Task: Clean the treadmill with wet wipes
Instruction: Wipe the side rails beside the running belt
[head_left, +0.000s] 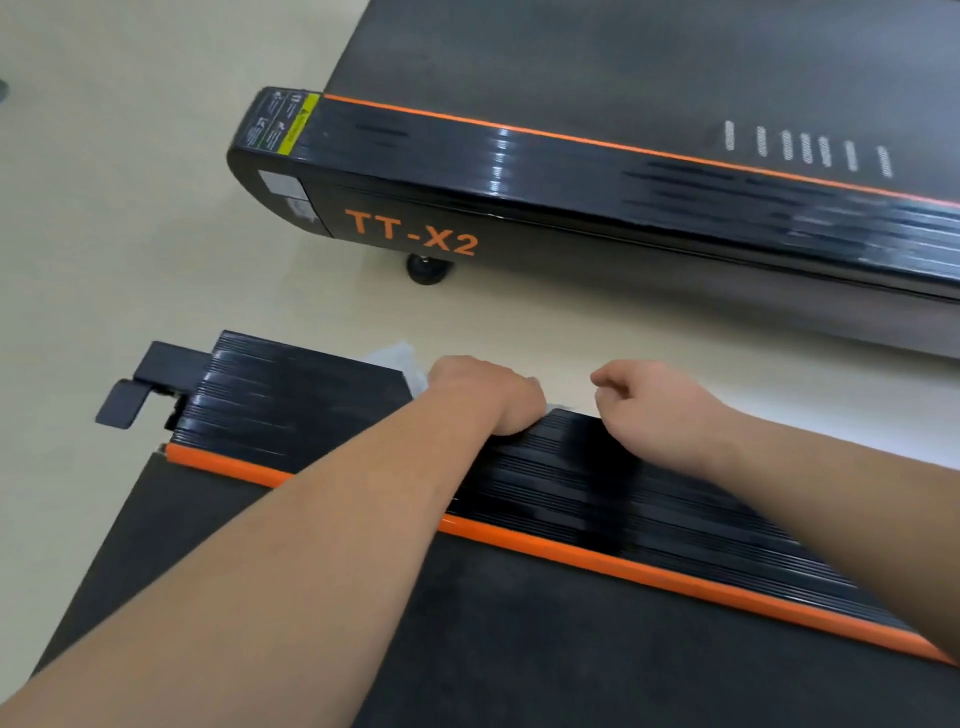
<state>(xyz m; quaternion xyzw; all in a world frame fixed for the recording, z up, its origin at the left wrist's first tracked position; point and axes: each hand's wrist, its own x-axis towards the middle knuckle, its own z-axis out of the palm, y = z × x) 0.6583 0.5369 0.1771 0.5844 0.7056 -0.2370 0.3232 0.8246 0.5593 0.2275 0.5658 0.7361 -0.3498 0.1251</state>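
Belt (467, 649) nearest, no wipe on it. Left hand (483, 395) fingers curled on wipe (400, 358) at the rail (597, 483) outer edge. Right hand (654, 410) loosely curled, nothing seen in it. Rail looks mid-wipe, belt probably left. Beyond: floor (156, 234), second treadmill (519, 208), not obstructing.
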